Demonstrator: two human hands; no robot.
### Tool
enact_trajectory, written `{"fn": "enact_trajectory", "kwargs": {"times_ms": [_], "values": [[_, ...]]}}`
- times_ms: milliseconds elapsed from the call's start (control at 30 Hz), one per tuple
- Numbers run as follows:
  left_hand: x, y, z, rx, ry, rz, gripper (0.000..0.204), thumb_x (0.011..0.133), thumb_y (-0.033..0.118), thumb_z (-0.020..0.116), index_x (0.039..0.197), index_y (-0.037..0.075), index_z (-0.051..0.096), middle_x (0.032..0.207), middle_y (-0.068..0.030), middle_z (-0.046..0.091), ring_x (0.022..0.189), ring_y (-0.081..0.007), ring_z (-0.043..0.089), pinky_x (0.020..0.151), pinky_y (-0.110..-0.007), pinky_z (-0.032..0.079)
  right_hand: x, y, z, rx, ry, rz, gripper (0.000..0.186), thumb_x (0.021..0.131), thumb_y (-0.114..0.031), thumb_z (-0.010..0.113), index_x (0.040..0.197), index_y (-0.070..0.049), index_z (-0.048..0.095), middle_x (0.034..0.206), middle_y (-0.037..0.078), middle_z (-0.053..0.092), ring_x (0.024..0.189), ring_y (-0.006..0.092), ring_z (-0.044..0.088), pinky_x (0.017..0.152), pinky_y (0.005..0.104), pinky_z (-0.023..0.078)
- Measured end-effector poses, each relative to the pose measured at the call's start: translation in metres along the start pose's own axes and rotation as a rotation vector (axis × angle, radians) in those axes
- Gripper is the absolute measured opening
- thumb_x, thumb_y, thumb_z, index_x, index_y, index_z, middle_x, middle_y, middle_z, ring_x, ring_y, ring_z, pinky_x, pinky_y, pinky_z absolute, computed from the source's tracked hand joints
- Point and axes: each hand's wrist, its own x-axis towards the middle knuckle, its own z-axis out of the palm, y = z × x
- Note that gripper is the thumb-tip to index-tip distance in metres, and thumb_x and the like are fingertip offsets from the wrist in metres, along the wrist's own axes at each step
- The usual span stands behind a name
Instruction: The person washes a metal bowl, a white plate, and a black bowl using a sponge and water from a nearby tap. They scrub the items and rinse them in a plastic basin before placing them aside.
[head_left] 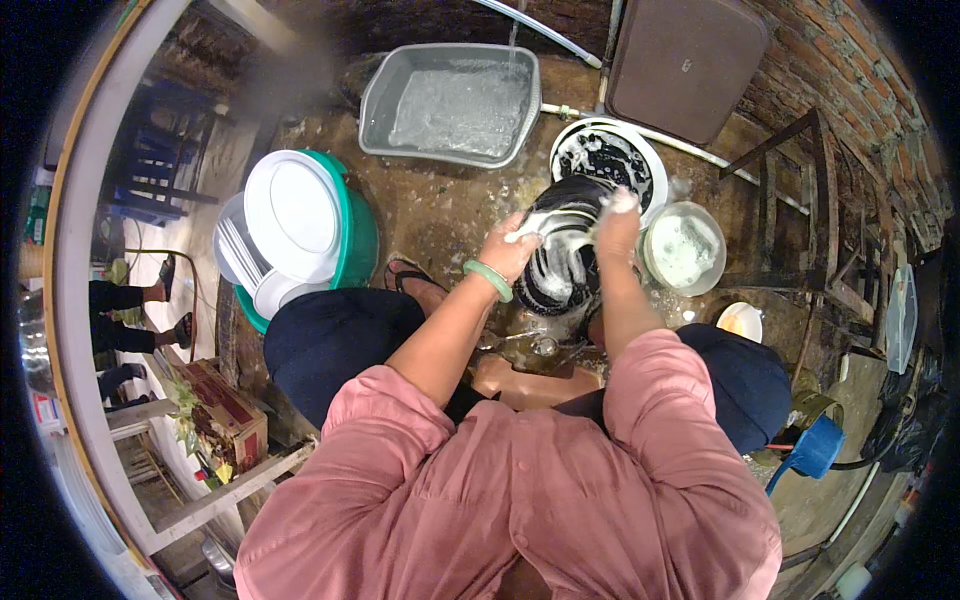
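Note:
A black, rounded dish (558, 285), smeared with swirls of white suds, is tilted up between my knees. My left hand (508, 247), with a green bangle at the wrist, grips its left edge, fingers in foam. On the right side of the dish, my right hand (617, 228) is closed and foam-covered; whatever it holds is hidden by suds and slight blur. Just behind stands a white round basin (655, 175) with black, sudsy pieces inside. Close to my right hand is a pale round bowl (688, 250) of foamy water.
Water runs into a grey rectangular tub (368, 125) at the back. At left, a green basin (362, 225) holds white plates (292, 215). A brown tray (690, 60) leans on the wall. A metal frame (825, 200), blue dipper (820, 447) and small dish (740, 321) are right. Another person's feet (180, 325) show left.

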Motion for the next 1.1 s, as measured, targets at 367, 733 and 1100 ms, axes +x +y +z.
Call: {"fn": "enact_trajectory", "kwargs": {"times_ms": [367, 733, 1100], "values": [[0.018, 0.003, -0.003, -0.084, 0.107, -0.07, 0.028, 0.075, 0.004, 0.053, 0.103, 0.0, 0.053, 0.092, -0.0059, 0.059, 0.08, -0.0128, 0.054, 0.074, -0.025, 0.042, -0.014, 0.003, 0.024, -0.357, -0.12, -0.209, 0.035, 0.077, -0.024, 0.052, 0.106, -0.005, 0.049, 0.081, 0.023, 0.057, 0.074, 0.0383, 0.055, 0.068, 0.0435, 0.043], [0.047, -0.015, -0.065, -0.129, 0.42, -0.342, 0.027, 0.083, 0.02, 0.047, 0.098, -0.001, 0.05, 0.087, -0.0133, 0.055, 0.074, -0.0217, 0.054, 0.065, -0.033, 0.045, -0.101, -0.041, 0.024, -0.219, -1.115, -0.538, 0.059, 0.081, -0.022, 0.045, 0.13, -0.003, 0.019, 0.13, 0.026, 0.025, 0.117, 0.0377, 0.031, 0.099, 0.0355, 0.024], [0.063, -0.073, -0.105, 0.13, 0.224, -0.31, 0.062, 0.08, 0.046, 0.047, 0.126, 0.007, 0.034, 0.117, -0.0157, 0.048, 0.102, -0.0263, 0.049, 0.088, -0.038, 0.036, 0.009, -0.074, -0.02, -0.086, -0.613, -0.177, 0.032, 0.075, -0.023, 0.059, 0.095, 0.001, 0.057, 0.087, 0.018, 0.061, 0.081, 0.0278, 0.06, 0.071, 0.0326, 0.045]]}}
